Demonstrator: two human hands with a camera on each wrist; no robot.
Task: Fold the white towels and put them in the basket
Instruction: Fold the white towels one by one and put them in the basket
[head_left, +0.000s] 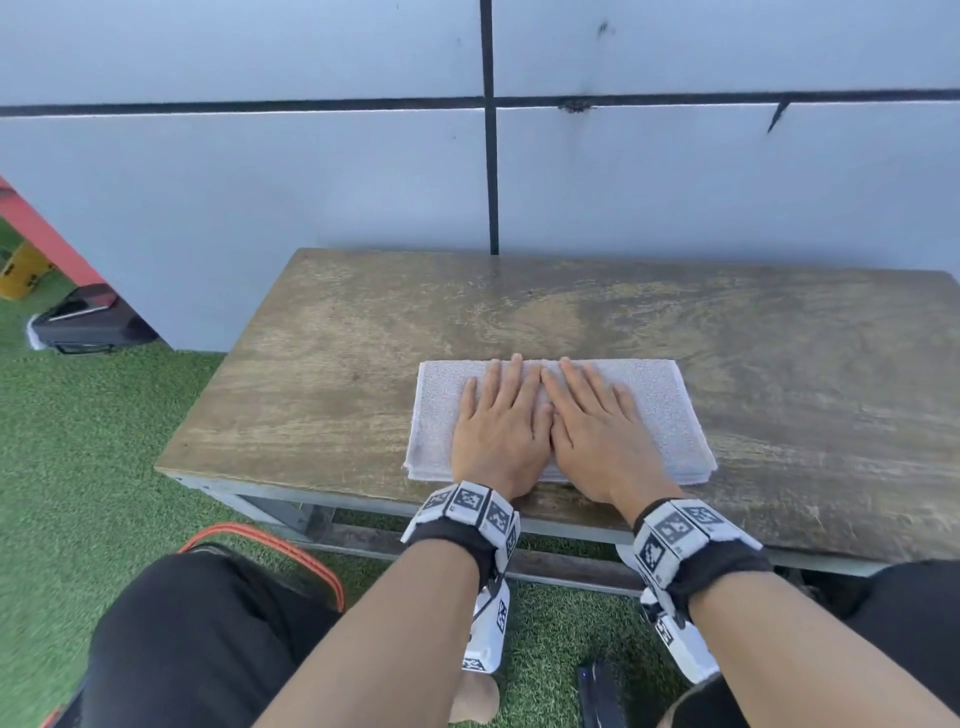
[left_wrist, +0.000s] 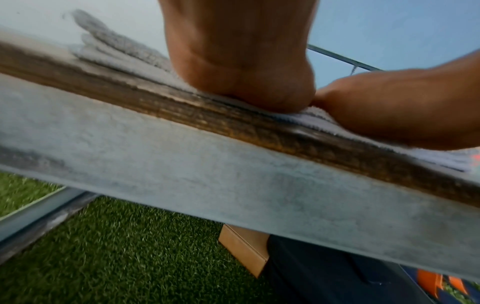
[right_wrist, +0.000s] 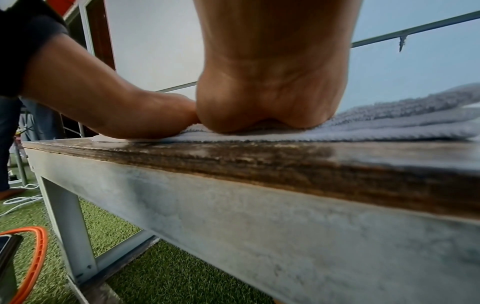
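Observation:
A folded white towel (head_left: 665, 410) lies flat near the front edge of the wooden table (head_left: 363, 338). Both hands press down on it side by side, palms flat and fingers straight. My left hand (head_left: 498, 415) covers the towel's middle left, my right hand (head_left: 592, 415) its middle right, thumbs touching. In the left wrist view the heel of the left hand (left_wrist: 246, 78) sits on the towel (left_wrist: 116, 47) at the table edge. The right wrist view shows the right hand's heel (right_wrist: 267, 98) pressing the towel (right_wrist: 389, 121). An orange-rimmed basket (head_left: 280, 551) stands on the grass by my left knee.
A grey panelled wall (head_left: 675, 171) rises just behind the table. Green artificial grass (head_left: 78, 441) covers the floor. A dark case (head_left: 88, 322) lies at the far left. A dark device (head_left: 597, 696) lies on the grass between my knees.

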